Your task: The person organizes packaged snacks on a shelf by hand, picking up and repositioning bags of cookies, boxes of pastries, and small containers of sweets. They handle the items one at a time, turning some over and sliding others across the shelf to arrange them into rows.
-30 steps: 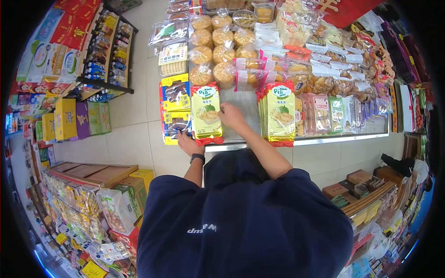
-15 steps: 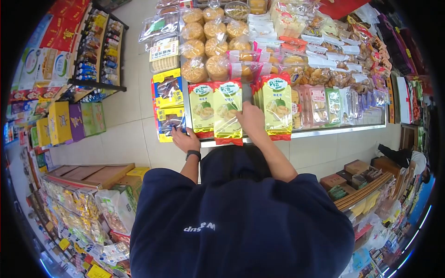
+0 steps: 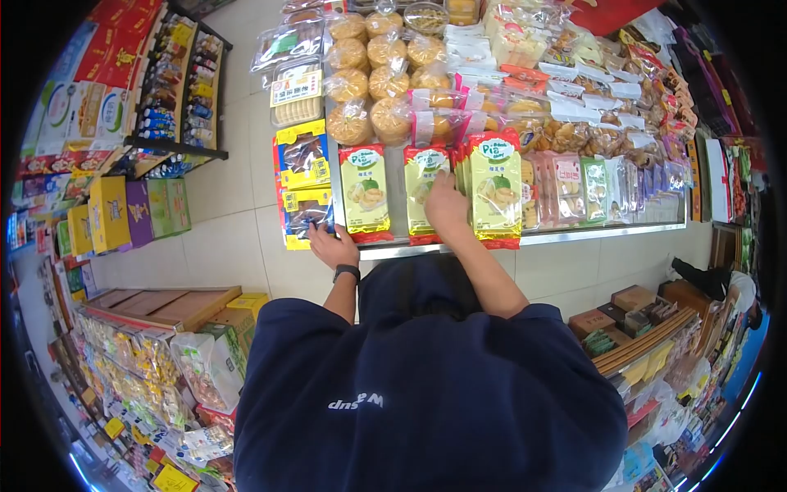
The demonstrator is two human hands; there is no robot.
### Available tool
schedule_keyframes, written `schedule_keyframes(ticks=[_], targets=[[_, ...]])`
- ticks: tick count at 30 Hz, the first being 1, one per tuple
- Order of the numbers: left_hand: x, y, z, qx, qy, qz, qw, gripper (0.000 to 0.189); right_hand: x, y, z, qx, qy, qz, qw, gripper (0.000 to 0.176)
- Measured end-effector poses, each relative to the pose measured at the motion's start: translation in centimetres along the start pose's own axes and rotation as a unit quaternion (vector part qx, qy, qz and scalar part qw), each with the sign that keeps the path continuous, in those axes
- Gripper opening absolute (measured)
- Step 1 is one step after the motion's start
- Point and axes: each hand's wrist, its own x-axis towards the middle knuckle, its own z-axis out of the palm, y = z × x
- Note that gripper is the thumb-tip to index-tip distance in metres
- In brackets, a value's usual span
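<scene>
My right hand [image 3: 447, 207] is on the middle green-and-red snack packet [image 3: 420, 193], its fingers bent over the packet's upper right part. Left of it, across a bare strip of the display, lies another such packet [image 3: 365, 190]. A third packet [image 3: 496, 189] lies to the right, over more of the same kind. My left hand [image 3: 332, 246] rests with spread fingers at the lower edge of a blue-and-yellow pack [image 3: 308, 215], near the display's front corner. A second blue-and-yellow pack [image 3: 303, 157] is just above that one.
Bagged round buns [image 3: 348, 121] and many wrapped pastries [image 3: 566, 135] cover the display behind the packets. Its metal front edge [image 3: 590, 234] runs beneath them. A bottle rack [image 3: 176, 90] stands at the left, boxes [image 3: 611, 316] at the lower right. Part of a person [image 3: 738, 291] shows far right.
The middle packet has moved right, away from the left one, with my right hand on it. A bare strip now shows between them. My left hand stays near the corner.
</scene>
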Motion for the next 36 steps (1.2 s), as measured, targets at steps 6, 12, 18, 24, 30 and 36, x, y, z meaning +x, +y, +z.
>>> schedule_keyframes(ticks=[6,12,18,24,30,36], targets=[[0.0,0.1,0.0,0.016,-0.002,0.002,1.000,0.040,-1.1,-2.6,4.3,-0.030,0.081,-0.208,0.974,0.041],[0.0,0.1,0.0,0.013,-0.008,-0.008,1.000,0.041,-0.3,-0.3,6.9,-0.045,0.055,-0.261,0.963,0.021],[0.1,0.0,0.0,0.005,-0.009,-0.017,1.000,0.042,-0.9,0.4,5.2,-0.067,0.040,-0.253,0.964,0.019],[0.0,-0.1,0.2,0.010,-0.001,-0.011,1.000,0.042,0.9,-3.7,4.4,0.125,-0.021,-0.158,0.979,0.022],[-0.1,0.1,0.0,0.010,-0.006,-0.013,1.000,0.041,3.7,-5.7,7.0,0.174,-0.116,-0.058,0.976,0.031],[-0.1,0.3,-0.2,0.015,-0.016,-0.015,1.000,0.042,3.7,-5.4,7.6,0.184,-0.125,-0.049,0.974,0.029]])
